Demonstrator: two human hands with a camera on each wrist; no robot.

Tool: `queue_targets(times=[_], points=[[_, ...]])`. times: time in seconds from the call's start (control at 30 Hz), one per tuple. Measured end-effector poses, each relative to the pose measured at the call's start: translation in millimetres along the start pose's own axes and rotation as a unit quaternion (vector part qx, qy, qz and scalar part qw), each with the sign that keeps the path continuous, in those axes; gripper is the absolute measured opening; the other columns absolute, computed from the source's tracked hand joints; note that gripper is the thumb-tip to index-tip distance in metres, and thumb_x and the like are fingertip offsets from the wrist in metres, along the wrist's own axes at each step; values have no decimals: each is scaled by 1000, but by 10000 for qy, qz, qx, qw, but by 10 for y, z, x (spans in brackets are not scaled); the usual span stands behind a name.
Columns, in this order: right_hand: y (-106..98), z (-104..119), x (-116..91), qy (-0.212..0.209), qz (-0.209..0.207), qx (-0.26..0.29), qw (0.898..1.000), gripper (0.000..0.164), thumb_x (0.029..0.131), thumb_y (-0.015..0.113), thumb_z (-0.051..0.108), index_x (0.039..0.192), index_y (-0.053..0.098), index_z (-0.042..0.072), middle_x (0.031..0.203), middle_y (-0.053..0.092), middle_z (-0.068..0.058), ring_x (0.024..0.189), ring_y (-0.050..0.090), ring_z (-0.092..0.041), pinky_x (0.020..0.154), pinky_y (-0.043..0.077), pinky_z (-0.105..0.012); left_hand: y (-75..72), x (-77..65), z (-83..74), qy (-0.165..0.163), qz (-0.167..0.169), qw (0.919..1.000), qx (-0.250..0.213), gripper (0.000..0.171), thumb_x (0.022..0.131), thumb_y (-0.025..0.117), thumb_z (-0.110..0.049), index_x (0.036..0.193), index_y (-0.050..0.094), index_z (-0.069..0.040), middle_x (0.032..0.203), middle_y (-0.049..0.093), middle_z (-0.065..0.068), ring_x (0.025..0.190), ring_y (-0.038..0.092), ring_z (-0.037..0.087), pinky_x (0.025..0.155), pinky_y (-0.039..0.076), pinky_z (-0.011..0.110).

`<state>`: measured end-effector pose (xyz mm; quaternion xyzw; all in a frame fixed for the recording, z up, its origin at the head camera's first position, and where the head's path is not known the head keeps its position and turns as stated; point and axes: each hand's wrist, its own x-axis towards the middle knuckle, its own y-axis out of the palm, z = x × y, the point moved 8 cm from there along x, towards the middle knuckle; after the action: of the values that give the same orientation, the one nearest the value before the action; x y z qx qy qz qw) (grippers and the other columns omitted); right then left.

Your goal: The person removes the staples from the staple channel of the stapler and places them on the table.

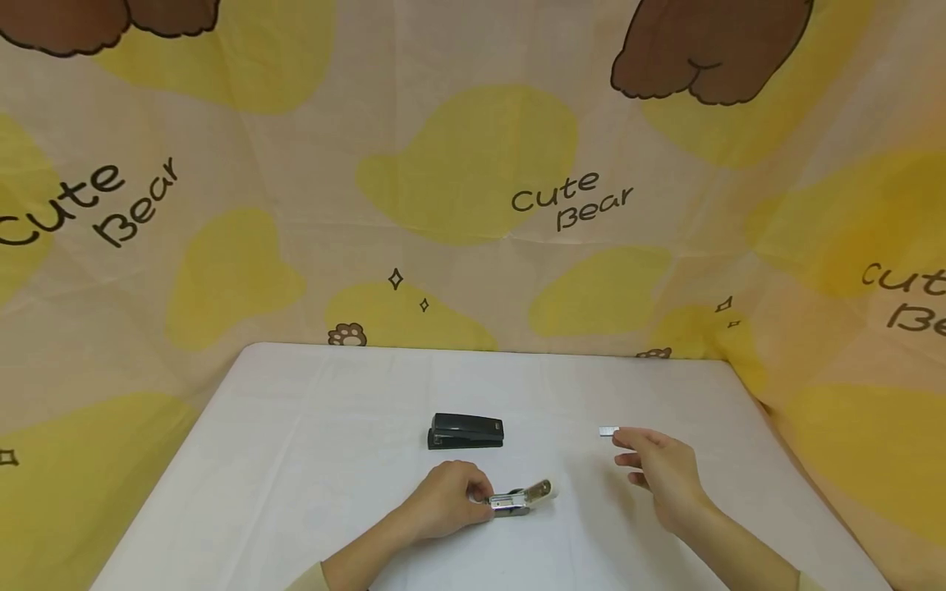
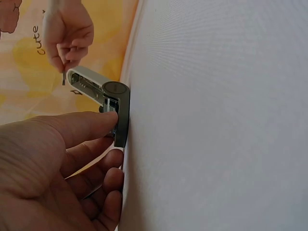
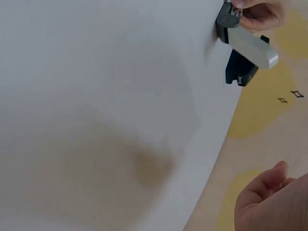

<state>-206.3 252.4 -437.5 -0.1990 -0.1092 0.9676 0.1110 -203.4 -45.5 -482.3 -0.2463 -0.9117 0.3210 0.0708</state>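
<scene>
Below "Cute Bear" txt (image 1: pixel 572 199), L hand (image 1: pixel 447 502) grips wht stapler (image 1: pixel 516 500), R hand (image 1: pixel 665 469) pinches staples (image 1: pixel 608 431).

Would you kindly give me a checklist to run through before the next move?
1. Small stapler open: ok, its top angles up from the base.
2. Left hand gripping it: ok.
3. Right hand pinching the silvery strip: ok.
4. The silvery strip inside the small stapler: not ok, held apart from it.
5. Strip's orientation: cannot tell, too small.
6. Black stapler clear of both hands: ok.
</scene>
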Motion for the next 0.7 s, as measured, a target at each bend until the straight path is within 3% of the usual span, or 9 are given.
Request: queue_targets(times=[0.33,0.7], points=[[-209,-174,330,35,79,-277,9996,44,102,66,26,132,65,-6,115,74,-5,88,68,-13,76,56,-30,0,5,-10,-13,-1,10000,73,11,79,86,-15,86,78,-17,78,60,-17,76,52,1,72,44,25],[-272,-324,556,209,234,-160,9994,47,102,68,23,133,60,-11,99,75,3,82,67,-11,70,55,-27,3,13,10,-66,-14,9999,79,11,79,86,-15,87,78,-18,78,60,-16,76,52,2,72,43,26]])
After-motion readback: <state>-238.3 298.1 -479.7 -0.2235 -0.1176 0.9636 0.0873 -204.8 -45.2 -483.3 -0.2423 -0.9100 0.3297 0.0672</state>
